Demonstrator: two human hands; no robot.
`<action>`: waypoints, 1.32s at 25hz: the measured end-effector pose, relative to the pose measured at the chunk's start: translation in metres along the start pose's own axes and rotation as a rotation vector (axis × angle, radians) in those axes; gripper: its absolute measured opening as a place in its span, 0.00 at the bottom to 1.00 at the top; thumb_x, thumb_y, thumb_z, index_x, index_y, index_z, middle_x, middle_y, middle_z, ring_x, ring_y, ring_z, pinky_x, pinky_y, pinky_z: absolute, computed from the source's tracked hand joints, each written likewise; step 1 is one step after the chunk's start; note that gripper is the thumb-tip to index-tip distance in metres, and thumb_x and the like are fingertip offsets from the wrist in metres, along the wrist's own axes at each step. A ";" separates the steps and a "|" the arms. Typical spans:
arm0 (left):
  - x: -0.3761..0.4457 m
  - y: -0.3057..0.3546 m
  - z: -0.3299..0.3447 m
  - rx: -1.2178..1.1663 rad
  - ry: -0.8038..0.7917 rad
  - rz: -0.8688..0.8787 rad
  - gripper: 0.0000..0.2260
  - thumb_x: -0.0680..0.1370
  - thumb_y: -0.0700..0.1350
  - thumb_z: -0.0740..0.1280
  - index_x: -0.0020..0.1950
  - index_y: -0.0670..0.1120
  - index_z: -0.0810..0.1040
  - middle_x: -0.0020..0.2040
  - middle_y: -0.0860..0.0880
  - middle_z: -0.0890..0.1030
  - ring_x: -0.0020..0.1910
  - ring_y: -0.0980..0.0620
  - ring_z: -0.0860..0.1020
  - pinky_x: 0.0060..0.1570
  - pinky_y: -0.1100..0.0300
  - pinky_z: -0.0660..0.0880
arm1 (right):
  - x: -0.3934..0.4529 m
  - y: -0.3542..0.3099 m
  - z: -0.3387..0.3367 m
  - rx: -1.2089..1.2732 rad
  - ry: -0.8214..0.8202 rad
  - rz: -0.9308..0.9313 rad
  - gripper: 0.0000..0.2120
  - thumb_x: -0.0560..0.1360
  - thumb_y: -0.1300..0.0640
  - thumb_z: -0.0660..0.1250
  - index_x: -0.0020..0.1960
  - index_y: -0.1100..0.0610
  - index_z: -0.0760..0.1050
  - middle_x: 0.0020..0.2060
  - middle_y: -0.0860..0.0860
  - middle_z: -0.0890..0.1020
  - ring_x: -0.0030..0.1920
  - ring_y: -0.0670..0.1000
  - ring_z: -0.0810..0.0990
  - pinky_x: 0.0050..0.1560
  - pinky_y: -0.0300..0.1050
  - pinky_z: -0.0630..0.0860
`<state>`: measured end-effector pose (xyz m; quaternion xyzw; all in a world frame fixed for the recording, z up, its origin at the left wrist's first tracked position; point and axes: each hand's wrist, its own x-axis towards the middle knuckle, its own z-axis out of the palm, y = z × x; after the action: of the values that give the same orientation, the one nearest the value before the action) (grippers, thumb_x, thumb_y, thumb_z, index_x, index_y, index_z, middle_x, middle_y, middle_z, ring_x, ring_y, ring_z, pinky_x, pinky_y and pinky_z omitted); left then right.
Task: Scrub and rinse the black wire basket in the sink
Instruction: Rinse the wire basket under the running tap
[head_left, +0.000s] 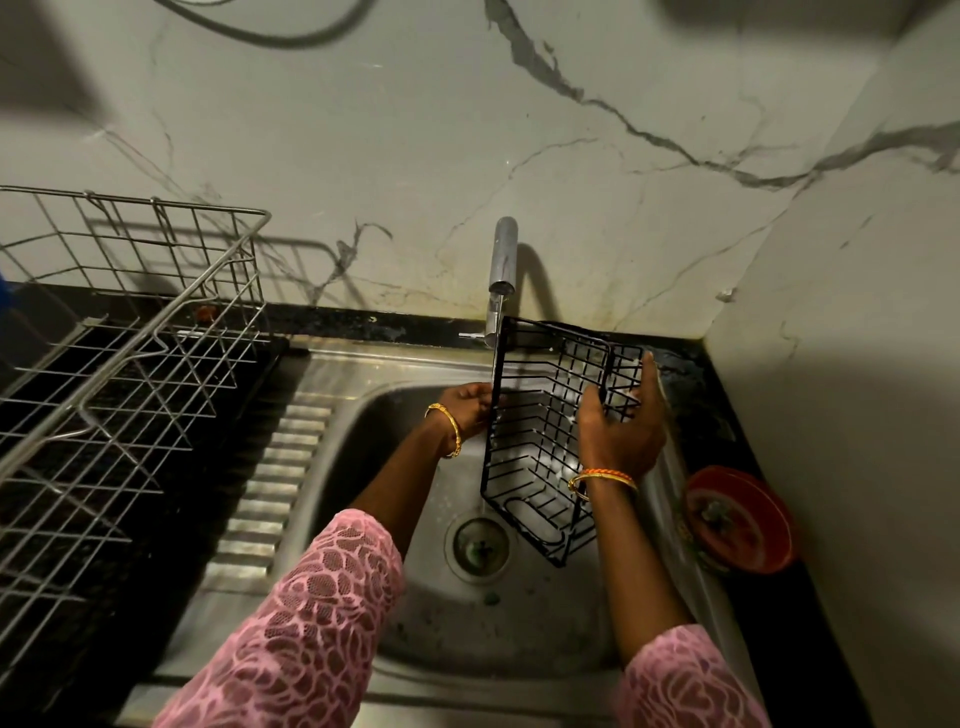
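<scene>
The black wire basket (545, 447) is held up on its side over the sink (332, 467), tilted, with its open face turned toward the person and its far upper corner just under the tap (501, 270). A thin stream of water runs from the tap down along the basket's left edge. White suds cling to several of its wires.

The left hand (467, 410) grips the basket's left edge, fingers curled round the frame, a gold bangle on the wrist. The right hand (621, 421) holds the right side, thumb hooked inside over a wire and the fingers spread up the outer face; orange and gold bangles sit on that wrist. Both forearms come out of pink lace sleeves (322, 623).

The basket's lower corner hangs just above the drain (478, 543), and I cannot tell if it touches the basin.

On the table's left side stands a large silver wire dish rack (130, 364), next to the ribbed draining board of the sink. At the table's right edge, just beside the sink rim, sits a red bowl (737, 519) with something dark in it. Behind the tap rises a marble wall (415, 130) with grey veins
</scene>
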<state>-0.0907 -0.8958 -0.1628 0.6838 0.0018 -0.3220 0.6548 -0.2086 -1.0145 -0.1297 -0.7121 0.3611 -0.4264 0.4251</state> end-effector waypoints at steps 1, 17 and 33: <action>0.000 0.001 0.002 -0.001 -0.003 0.010 0.16 0.78 0.26 0.56 0.64 0.33 0.72 0.36 0.48 0.81 0.25 0.60 0.79 0.29 0.68 0.77 | 0.001 -0.001 0.000 -0.005 0.001 0.004 0.35 0.66 0.51 0.69 0.71 0.44 0.62 0.67 0.53 0.72 0.65 0.54 0.71 0.60 0.52 0.70; 0.008 -0.008 -0.009 -0.040 0.046 -0.018 0.14 0.75 0.22 0.56 0.58 0.28 0.74 0.35 0.45 0.81 0.35 0.51 0.80 0.34 0.64 0.79 | 0.005 -0.009 0.014 0.119 0.028 -0.054 0.34 0.64 0.55 0.70 0.69 0.48 0.66 0.64 0.52 0.74 0.62 0.51 0.73 0.60 0.45 0.70; 0.000 0.013 0.008 0.075 0.043 0.026 0.13 0.75 0.29 0.66 0.59 0.33 0.78 0.55 0.37 0.81 0.53 0.43 0.80 0.59 0.49 0.76 | 0.023 0.016 0.010 0.312 0.156 -0.025 0.33 0.62 0.53 0.65 0.68 0.52 0.69 0.63 0.54 0.76 0.60 0.52 0.77 0.56 0.56 0.77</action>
<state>-0.0888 -0.9048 -0.1510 0.7145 -0.0051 -0.2982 0.6329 -0.1930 -1.0380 -0.1401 -0.6067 0.3133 -0.5366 0.4959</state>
